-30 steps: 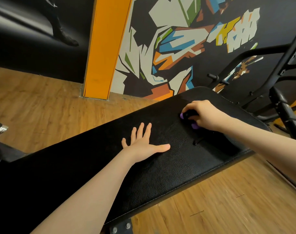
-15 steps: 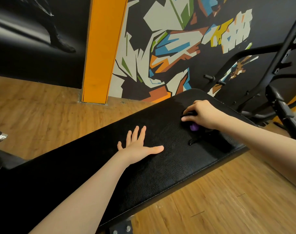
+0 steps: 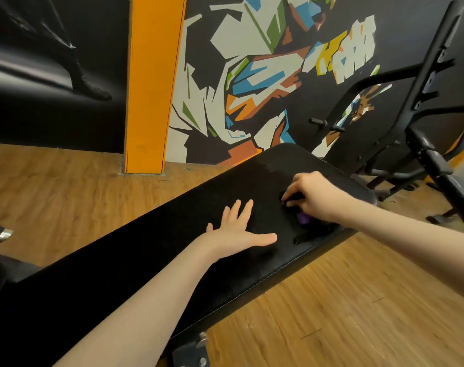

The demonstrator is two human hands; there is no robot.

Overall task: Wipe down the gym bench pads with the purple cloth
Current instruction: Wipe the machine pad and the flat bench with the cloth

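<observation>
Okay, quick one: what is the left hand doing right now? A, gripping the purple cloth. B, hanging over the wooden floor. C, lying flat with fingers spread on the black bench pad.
C: the left hand lies flat, fingers spread, on the bench pad; the right hand holds the purple cloth.

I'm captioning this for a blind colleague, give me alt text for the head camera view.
A right hand grips a bunched purple cloth on a black bench pad, while the left hand rests flat beside it. Behind are a wood floor and a colourful mural.
</observation>
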